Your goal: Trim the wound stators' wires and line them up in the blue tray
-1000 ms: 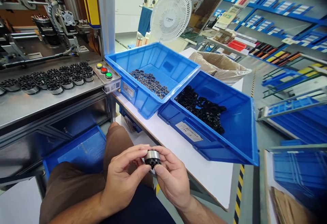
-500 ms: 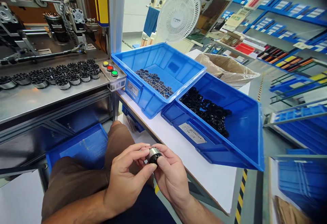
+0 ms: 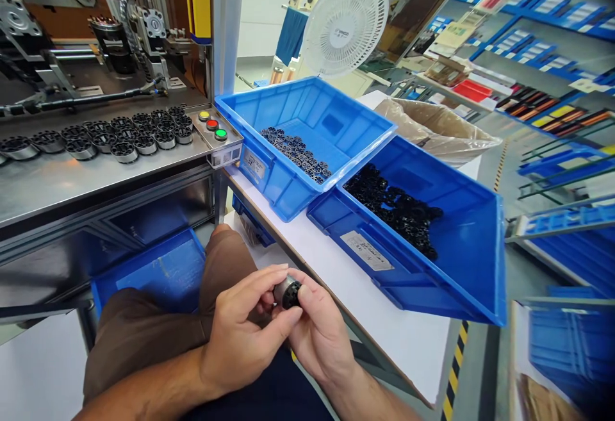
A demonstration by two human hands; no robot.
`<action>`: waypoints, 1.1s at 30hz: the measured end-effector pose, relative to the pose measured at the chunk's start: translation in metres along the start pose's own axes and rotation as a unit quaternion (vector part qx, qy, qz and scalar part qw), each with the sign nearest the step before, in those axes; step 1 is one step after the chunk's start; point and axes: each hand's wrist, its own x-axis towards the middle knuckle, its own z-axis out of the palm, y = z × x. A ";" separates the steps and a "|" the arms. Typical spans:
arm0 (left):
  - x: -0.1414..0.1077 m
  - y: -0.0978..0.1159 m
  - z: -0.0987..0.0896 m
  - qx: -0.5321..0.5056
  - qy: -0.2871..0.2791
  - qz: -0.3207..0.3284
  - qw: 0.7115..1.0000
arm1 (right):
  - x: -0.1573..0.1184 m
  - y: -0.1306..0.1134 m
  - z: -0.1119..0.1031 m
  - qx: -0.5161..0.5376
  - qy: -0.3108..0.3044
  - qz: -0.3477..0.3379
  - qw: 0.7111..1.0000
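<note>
Part [image 3: 287, 291] rotated btwn L hand [image 3: 245, 334] & R hand [image 3: 319, 328]; bin label [image 3: 367, 250] illegible

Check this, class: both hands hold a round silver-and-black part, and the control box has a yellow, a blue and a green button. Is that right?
The middle button is red, not blue, as the head view shows; the yellow button and green button are right. The left hand and right hand do hold the part.
</note>
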 end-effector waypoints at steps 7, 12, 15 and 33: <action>0.004 -0.010 0.003 -0.080 -0.061 -0.159 0.982 | 0.017 0.001 -0.022 -0.128 0.076 -0.038 0.988; 0.008 -0.030 -0.001 -0.139 -0.066 -0.249 0.956 | 0.039 -0.036 -0.085 -0.270 0.202 -0.159 0.928; 0.008 -0.036 -0.004 -0.134 -0.070 -0.256 0.955 | 0.038 -0.052 -0.126 -0.413 0.263 -0.333 0.805; 0.008 -0.041 -0.006 -0.107 -0.092 -0.279 0.950 | 0.033 -0.014 -0.182 -0.752 0.090 -0.394 0.521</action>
